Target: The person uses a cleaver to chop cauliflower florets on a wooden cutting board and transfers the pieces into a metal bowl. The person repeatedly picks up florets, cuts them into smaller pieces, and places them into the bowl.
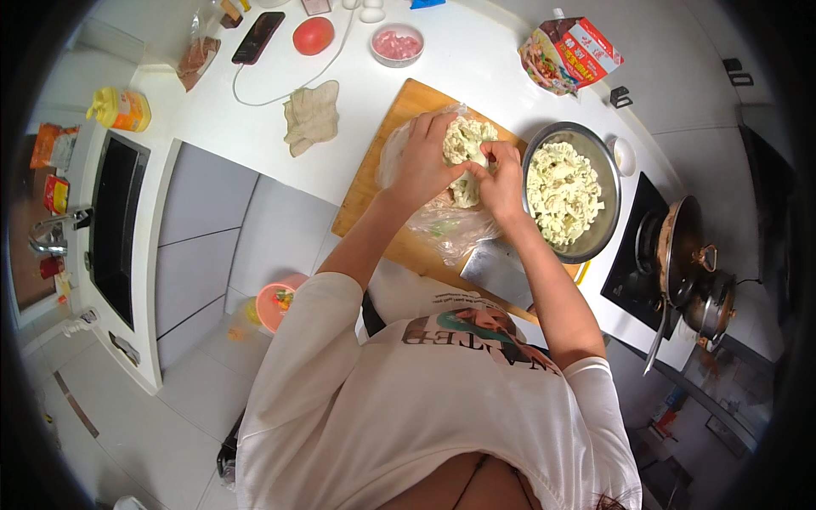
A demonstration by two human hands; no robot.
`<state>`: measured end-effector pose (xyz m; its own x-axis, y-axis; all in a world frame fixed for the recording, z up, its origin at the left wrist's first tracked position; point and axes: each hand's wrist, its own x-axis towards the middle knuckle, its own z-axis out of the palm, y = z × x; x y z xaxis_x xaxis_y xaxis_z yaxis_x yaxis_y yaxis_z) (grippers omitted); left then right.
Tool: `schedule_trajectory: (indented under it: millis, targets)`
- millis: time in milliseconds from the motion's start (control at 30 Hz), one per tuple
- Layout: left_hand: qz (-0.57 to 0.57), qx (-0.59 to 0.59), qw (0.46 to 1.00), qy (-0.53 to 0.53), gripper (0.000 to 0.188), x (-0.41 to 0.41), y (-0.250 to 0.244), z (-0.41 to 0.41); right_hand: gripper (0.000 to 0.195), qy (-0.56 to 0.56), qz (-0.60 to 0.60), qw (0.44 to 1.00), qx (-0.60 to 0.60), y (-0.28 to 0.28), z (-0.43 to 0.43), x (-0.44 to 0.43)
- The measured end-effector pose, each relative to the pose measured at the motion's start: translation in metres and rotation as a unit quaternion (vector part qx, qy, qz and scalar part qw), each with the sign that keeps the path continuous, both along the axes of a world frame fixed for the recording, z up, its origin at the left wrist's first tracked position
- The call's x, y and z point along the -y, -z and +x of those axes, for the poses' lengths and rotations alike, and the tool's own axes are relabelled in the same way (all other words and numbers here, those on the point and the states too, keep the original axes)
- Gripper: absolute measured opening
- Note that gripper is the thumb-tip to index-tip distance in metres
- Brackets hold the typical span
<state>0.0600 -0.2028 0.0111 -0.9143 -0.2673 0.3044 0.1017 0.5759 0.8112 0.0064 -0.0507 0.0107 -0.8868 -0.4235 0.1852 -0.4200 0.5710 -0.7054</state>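
Observation:
Over a wooden cutting board [366, 185], my left hand [424, 156] grips a head of cauliflower [467, 137] from its left side. My right hand [500, 178] pinches the same cauliflower at its right side, thumb and fingers on a pale stem. Under the cauliflower a crumpled clear plastic bag [449, 233] lies spread on the board. To the right, a steel bowl [614, 210] holds many cut cauliflower florets [564, 191]. A cleaver blade [497, 274] rests flat on the board's near part, partly hidden by my right forearm.
A bowl of cut raw meat [397, 44], a tomato [313, 36], a phone [258, 38] on a cable and a cloth [311, 118] lie on the white counter. A seasoning pouch [570, 54] stands at the back. At right, a wok [681, 248] sits on the cooktop [628, 274].

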Motion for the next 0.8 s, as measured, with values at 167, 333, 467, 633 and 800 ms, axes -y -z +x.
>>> schedule_trajectory:
  millis: [167, 333, 467, 633, 800]
  targets:
    - [0.022, -0.014, 1.000, 0.004, 0.070, 0.000, 0.003, -0.001, 0.029, 0.001, -0.008, 1.000, 0.020, 0.000, -0.001, 0.001]
    - [0.022, -0.019, 1.000, 0.011, 0.071, 0.004, 0.008, 0.001, 0.029, 0.002, -0.010, 1.000, 0.020, 0.000, 0.000, 0.003]
    - [0.044, 0.002, 0.999, 0.017, 0.073, 0.010, 0.027, 0.003, 0.029, -0.011, -0.002, 1.000, -0.001, 0.005, -0.001, 0.004]
    - [0.101, 0.032, 0.994, 0.019, 0.076, 0.012, 0.036, 0.002, 0.027, -0.024, 0.000, 1.000, -0.009, 0.002, 0.000, 0.007]
    - [0.083, 0.118, 0.990, 0.005, 0.078, 0.033, 0.027, 0.001, 0.025, -0.044, -0.022, 0.998, -0.035, -0.030, 0.016, -0.010]
